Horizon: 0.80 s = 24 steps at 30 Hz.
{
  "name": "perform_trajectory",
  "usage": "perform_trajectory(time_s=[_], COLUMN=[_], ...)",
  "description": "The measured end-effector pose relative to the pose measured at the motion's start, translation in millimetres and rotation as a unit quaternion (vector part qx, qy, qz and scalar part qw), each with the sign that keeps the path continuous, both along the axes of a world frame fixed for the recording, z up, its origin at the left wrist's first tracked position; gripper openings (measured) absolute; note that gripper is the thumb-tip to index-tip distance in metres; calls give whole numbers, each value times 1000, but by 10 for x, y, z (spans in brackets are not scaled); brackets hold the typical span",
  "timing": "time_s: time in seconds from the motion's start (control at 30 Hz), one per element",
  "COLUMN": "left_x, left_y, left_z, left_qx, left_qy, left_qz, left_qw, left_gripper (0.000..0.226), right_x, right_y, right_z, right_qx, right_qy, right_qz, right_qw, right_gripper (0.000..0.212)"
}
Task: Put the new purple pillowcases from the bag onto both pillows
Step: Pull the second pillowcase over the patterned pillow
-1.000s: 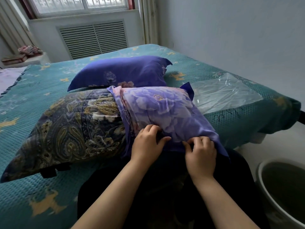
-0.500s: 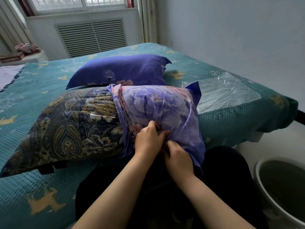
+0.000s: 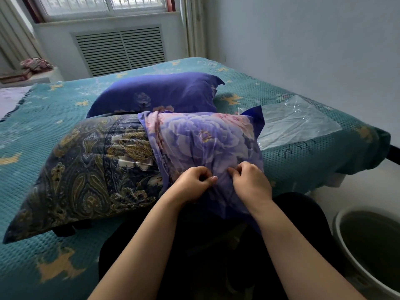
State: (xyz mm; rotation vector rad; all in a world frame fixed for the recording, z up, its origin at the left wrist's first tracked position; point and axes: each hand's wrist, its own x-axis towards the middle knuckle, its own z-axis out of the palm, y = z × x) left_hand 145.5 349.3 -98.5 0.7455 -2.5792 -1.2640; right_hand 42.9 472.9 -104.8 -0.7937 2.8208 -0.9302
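Two hands work the near end of the purple pillowcase (image 3: 207, 148), which covers only the right-hand part of the paisley pillow (image 3: 86, 169) lying on the teal bedspread (image 3: 32, 126). Left hand (image 3: 191, 184) has fingers curled, pinching the fabric at its lower edge; right hand (image 3: 251, 182) grips a fold just beside it. Half a second ago the right hand sat lower, tucked beneath the left; it is now raised level with it, the two hands side by side. Second pillow (image 3: 160, 94), already in purple, lies behind, unchanged. Clear plastic bag (image 3: 296, 120) lies flat at right, unmoved.
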Motion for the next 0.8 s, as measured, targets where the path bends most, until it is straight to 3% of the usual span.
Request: perform_trajectory(time_s=[0.2, 0.4, 0.5, 0.57, 0.63, 0.73, 0.8], left_x=[77, 81, 95, 126, 141, 18, -86], left_y=[-24, 13, -13, -47, -63, -52, -20], left_z=[-72, -128, -89, -62, -21, -39, -26], left_qx=[95, 138, 143, 258, 359, 258, 224], left_qy=[44, 92, 100, 109, 92, 67, 74], left_qz=[15, 37, 22, 14, 19, 69, 107], left_qw=[994, 986, 984, 960, 928, 961, 966], left_gripper=[21, 16, 15, 36, 62, 60, 39], right_x=[-1, 63, 185, 247, 245, 225, 212], right_y=[-132, -132, -252, -321, -324, -273, -243], right_z=[115, 234, 285, 231, 94, -99, -164], right_qx=[3, 28, -70, -142, -145, -156, -160], right_qy=[-43, 70, 32, -47, -71, -57, -50], right_qz=[-2, 36, 103, 167, 214, 228, 224], right_qw=[999, 996, 992, 974, 963, 959, 960], right_gripper=[57, 31, 39, 39, 30, 9, 15])
